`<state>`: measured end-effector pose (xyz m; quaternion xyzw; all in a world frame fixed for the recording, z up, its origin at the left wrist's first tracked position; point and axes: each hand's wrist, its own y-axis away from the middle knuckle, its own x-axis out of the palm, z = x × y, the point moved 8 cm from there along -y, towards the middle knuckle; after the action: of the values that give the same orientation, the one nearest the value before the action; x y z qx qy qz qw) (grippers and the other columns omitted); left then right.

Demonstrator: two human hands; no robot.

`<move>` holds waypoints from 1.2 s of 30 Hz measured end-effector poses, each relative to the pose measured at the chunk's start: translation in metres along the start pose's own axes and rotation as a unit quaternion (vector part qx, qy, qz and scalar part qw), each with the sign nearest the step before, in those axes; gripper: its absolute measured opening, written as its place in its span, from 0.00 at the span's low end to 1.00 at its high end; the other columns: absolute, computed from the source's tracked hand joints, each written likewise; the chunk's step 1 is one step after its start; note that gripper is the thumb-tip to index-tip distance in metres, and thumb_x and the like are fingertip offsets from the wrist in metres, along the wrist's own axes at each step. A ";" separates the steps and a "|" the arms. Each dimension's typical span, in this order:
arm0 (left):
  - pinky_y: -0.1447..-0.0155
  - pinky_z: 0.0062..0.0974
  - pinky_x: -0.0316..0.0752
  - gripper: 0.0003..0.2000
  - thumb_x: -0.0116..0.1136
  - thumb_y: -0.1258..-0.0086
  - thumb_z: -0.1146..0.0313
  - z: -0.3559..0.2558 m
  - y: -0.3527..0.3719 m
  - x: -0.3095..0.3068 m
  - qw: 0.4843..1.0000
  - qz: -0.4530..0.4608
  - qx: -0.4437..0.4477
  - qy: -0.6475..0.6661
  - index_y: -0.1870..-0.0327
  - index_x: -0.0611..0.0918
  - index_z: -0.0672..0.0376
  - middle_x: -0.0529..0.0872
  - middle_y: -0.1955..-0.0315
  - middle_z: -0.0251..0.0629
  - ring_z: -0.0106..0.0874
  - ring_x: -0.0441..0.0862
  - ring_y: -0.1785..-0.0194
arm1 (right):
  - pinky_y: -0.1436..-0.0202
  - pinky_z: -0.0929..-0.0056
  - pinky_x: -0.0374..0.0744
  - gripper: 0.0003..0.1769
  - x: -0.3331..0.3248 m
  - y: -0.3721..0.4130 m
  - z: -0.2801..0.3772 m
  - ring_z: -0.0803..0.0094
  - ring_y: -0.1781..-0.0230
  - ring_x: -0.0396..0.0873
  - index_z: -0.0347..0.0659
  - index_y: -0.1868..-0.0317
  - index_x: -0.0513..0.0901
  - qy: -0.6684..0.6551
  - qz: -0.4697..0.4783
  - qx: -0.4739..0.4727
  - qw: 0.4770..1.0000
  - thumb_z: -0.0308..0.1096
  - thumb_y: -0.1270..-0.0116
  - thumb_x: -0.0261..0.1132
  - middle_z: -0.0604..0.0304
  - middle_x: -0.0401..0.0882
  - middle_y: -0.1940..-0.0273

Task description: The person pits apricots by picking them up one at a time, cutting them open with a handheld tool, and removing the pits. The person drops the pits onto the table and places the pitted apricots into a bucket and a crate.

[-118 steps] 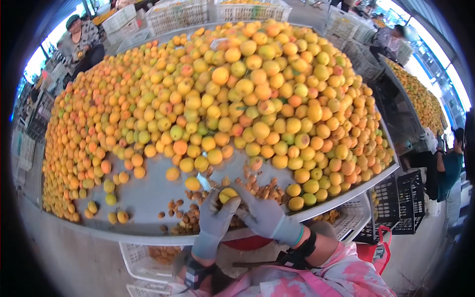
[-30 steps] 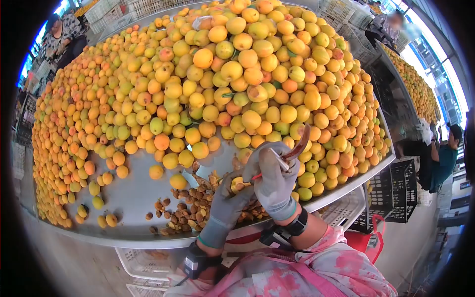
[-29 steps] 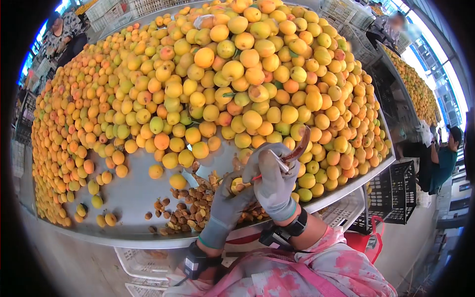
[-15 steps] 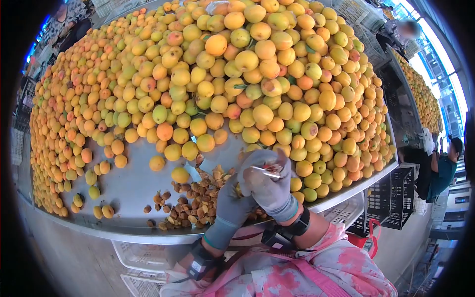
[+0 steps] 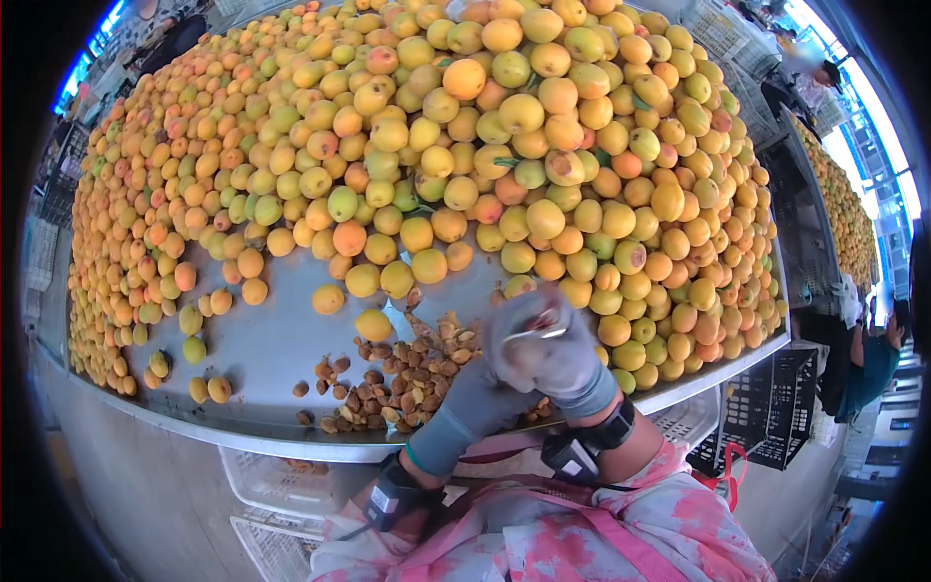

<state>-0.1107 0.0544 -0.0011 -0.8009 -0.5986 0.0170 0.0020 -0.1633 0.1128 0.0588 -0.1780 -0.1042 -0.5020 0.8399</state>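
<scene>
Both hands wear grey gloves and meet at the front edge of a metal table (image 5: pixel 262 335). My right hand (image 5: pixel 558 354) is closed round a small shiny metal tool (image 5: pixel 543 325), blurred by motion. Pressed against it from the left is my left hand (image 5: pixel 485 393); its fingers are mostly covered by the right hand, and what it holds is hidden. A large heap of yellow-orange apricots (image 5: pixel 524 114) rises just beyond the hands. Left of them lies a pile of brown pits (image 5: pixel 398 383), with one apricot (image 5: pixel 372 325) above it.
White crates (image 5: pixel 276 485) are below the table's front edge. Black crates (image 5: pixel 766 398) stand on the floor at the right. A person in a dark green top (image 5: pixel 868 369) is at the far right, others behind. Another fruit-covered table (image 5: pixel 839 209) is at the right.
The view has shifted, so the table and heap appear further right and slightly lower. The hands remain together, with the right hand and tool turned slightly.
</scene>
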 end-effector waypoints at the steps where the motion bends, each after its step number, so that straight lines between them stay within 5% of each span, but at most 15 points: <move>1: 0.54 0.30 0.78 0.19 0.67 0.38 0.57 -0.009 0.000 -0.003 1.000 -0.003 -0.001 0.000 0.50 0.81 0.56 0.85 0.60 0.35 0.34 0.82 0.62 | 0.77 0.77 0.68 0.17 -0.001 -0.003 -0.005 0.73 0.83 0.72 0.34 0.75 0.78 -0.187 -0.055 0.063 0.979 0.40 0.37 0.66 0.62 0.73 0.82; 3: 0.70 0.20 0.73 0.18 0.69 0.39 0.62 0.003 0.006 0.011 0.954 0.069 -0.186 0.227 0.51 0.81 0.56 0.84 0.68 0.30 0.22 0.77 0.73 | 0.83 0.77 0.61 0.24 -0.001 -0.009 0.011 0.77 0.90 0.64 0.38 0.80 0.72 -0.110 -0.060 0.086 0.988 0.47 0.32 0.63 0.66 0.65 0.87; 6: 0.77 0.14 0.63 0.16 0.71 0.40 0.66 -0.013 0.009 0.014 0.910 0.114 -0.275 0.288 0.52 0.81 0.57 0.82 0.74 0.25 0.14 0.72 0.79 | 0.85 0.77 0.61 0.27 0.018 -0.018 0.030 0.79 0.94 0.60 0.41 0.79 0.69 -0.298 0.112 0.019 0.948 0.52 0.28 0.56 0.70 0.62 0.89; 10: 0.71 0.15 0.68 0.18 0.70 0.39 0.66 -0.010 0.006 0.013 0.914 0.136 -0.277 0.264 0.49 0.80 0.58 0.83 0.69 0.26 0.16 0.76 0.72 | 0.87 0.76 0.57 0.28 0.009 -0.022 0.028 0.76 0.92 0.57 0.39 0.81 0.67 -0.385 0.067 0.005 0.921 0.50 0.26 0.53 0.67 0.59 0.88; 15: 0.49 0.22 0.74 0.24 0.69 0.39 0.66 -0.021 -0.004 0.008 0.941 0.153 -0.177 0.244 0.42 0.75 0.58 0.81 0.56 0.30 0.21 0.77 0.53 | 0.87 0.77 0.58 0.25 -0.006 -0.019 0.037 0.76 0.91 0.58 0.40 0.79 0.69 -0.335 -0.019 -0.007 0.942 0.46 0.26 0.54 0.67 0.61 0.87; 17: 0.46 0.24 0.73 0.24 0.69 0.39 0.65 -0.018 -0.005 0.009 0.944 0.160 -0.198 0.208 0.42 0.76 0.57 0.81 0.54 0.31 0.23 0.77 0.51 | 0.86 0.78 0.61 0.18 -0.004 -0.013 0.037 0.75 0.90 0.64 0.39 0.77 0.74 -0.162 -0.043 -0.006 0.986 0.37 0.28 0.57 0.65 0.68 0.85; 19: 0.43 0.25 0.72 0.25 0.69 0.40 0.65 0.003 0.001 0.011 0.946 0.165 -0.219 0.173 0.42 0.76 0.57 0.81 0.52 0.32 0.24 0.77 0.49 | 0.81 0.78 0.65 0.10 -0.001 -0.006 0.026 0.75 0.85 0.70 0.36 0.74 0.77 -0.180 -0.049 0.077 0.979 0.31 0.34 0.62 0.61 0.73 0.82; 20: 0.41 0.25 0.71 0.25 0.69 0.39 0.65 0.014 0.003 0.013 0.981 0.189 -0.038 -0.036 0.41 0.75 0.57 0.81 0.51 0.33 0.26 0.77 0.48 | 0.79 0.76 0.66 0.10 0.009 -0.010 0.037 0.75 0.83 0.70 0.36 0.74 0.78 -0.058 -0.016 0.037 0.998 0.31 0.37 0.65 0.60 0.72 0.82; 21: 0.39 0.26 0.70 0.25 0.68 0.39 0.64 0.015 0.012 0.020 0.939 0.197 0.143 -0.244 0.40 0.75 0.58 0.81 0.50 0.34 0.27 0.77 0.46 | 0.77 0.74 0.67 0.09 0.021 -0.014 0.044 0.75 0.81 0.70 0.36 0.73 0.78 0.064 0.021 -0.004 0.998 0.31 0.39 0.67 0.59 0.72 0.81; 25: 0.40 0.26 0.71 0.24 0.67 0.38 0.64 0.031 0.013 0.019 0.967 0.172 0.111 -0.152 0.41 0.75 0.58 0.81 0.51 0.34 0.27 0.77 0.47 | 0.76 0.70 0.67 0.13 0.069 -0.004 0.025 0.69 0.82 0.68 0.37 0.76 0.77 0.150 0.236 0.030 0.960 0.35 0.41 0.71 0.57 0.71 0.80; 27: 0.40 0.27 0.71 0.24 0.67 0.37 0.63 0.033 0.013 0.020 0.978 0.162 0.100 -0.088 0.41 0.75 0.58 0.82 0.52 0.34 0.28 0.78 0.48 | 0.76 0.70 0.68 0.14 0.076 -0.002 0.021 0.68 0.82 0.68 0.37 0.76 0.77 0.175 0.268 0.011 0.947 0.36 0.41 0.71 0.57 0.71 0.80; 30: 0.41 0.27 0.72 0.23 0.66 0.36 0.63 0.034 0.011 0.021 0.983 0.154 0.096 0.025 0.42 0.76 0.58 0.82 0.53 0.34 0.29 0.78 0.48 | 0.76 0.71 0.69 0.13 0.059 -0.003 0.022 0.72 0.80 0.72 0.36 0.76 0.77 0.088 0.222 0.096 0.966 0.33 0.44 0.72 0.62 0.73 0.81; 32: 0.41 0.27 0.72 0.22 0.66 0.36 0.62 0.009 0.006 0.014 0.982 0.149 0.097 0.066 0.42 0.76 0.58 0.82 0.53 0.34 0.29 0.78 0.49 | 0.77 0.73 0.70 0.12 0.025 0.000 0.031 0.72 0.81 0.72 0.37 0.70 0.79 0.127 0.076 0.010 0.989 0.37 0.37 0.67 0.65 0.73 0.80; 34: 0.48 0.27 0.76 0.20 0.62 0.32 0.60 -0.024 0.002 0.006 0.941 0.179 -0.205 0.201 0.42 0.75 0.57 0.82 0.57 0.33 0.27 0.80 0.54 | 0.77 0.74 0.70 0.15 -0.005 0.004 0.030 0.71 0.83 0.70 0.39 0.63 0.78 -0.214 -0.095 0.019 0.972 0.44 0.29 0.58 0.64 0.72 0.80; 36: 0.55 0.21 0.74 0.21 0.58 0.30 0.59 -0.027 0.004 0.000 0.928 0.144 -0.239 0.249 0.40 0.74 0.58 0.83 0.59 0.33 0.24 0.80 0.59 | 0.78 0.74 0.69 0.18 -0.025 -0.008 0.038 0.72 0.85 0.68 0.40 0.61 0.77 -0.257 -0.093 -0.022 0.962 0.47 0.27 0.54 0.64 0.71 0.80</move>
<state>-0.1059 0.0538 0.0255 -0.8337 -0.4435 -0.3262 -0.0431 -0.1823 0.1448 0.0862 -0.3087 -0.3216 -0.5173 0.7305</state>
